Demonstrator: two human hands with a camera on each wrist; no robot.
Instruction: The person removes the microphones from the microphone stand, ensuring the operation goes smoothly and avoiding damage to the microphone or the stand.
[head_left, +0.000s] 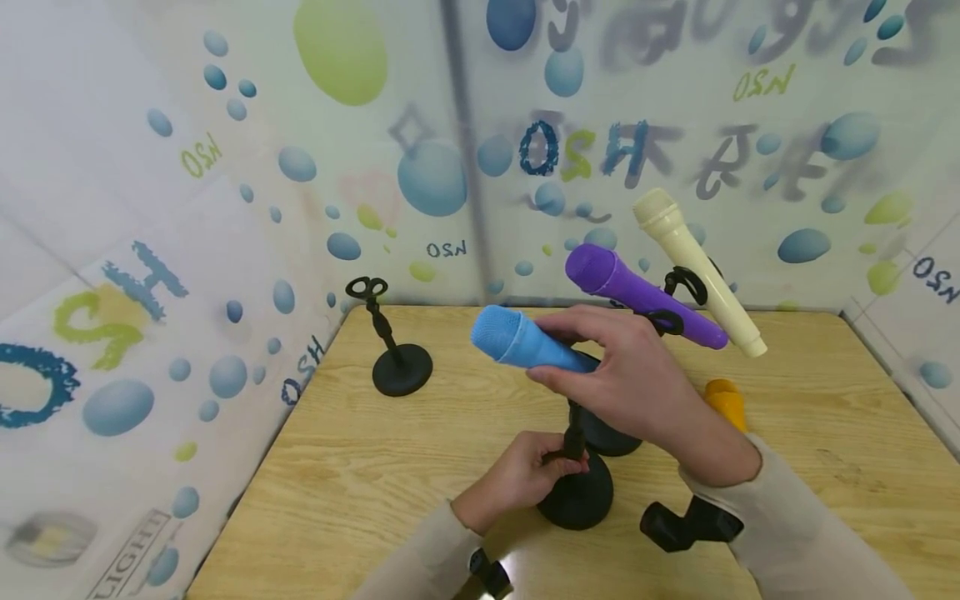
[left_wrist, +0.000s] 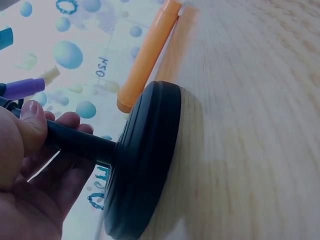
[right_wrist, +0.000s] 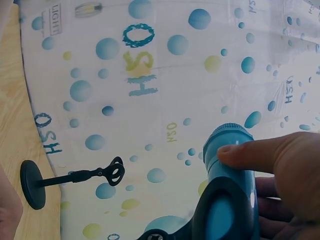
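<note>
The right hand (head_left: 633,367) is holding the blue mic (head_left: 513,337) in a stand's clip (right_wrist: 205,202), fingers curled round it. The left hand (head_left: 517,475) is gripping that stand (head_left: 581,504), fingers closed on its stem. From its base, the purple mic (head_left: 622,283) and cream mic (head_left: 701,267) are sitting towards one o'clock, the orange mic (head_left: 723,400) is lying on the tabletop (head_left: 337,483) at two, another stand (head_left: 402,372) at ten.

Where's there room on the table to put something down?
The table looks bare on the near side of the empty stand, left of the left hand. Another patch lies right of the orange object. It's crowded right of centre: two black bases, the right hand, and, above, blue microphone, purple microphone, cream microphone.
</note>
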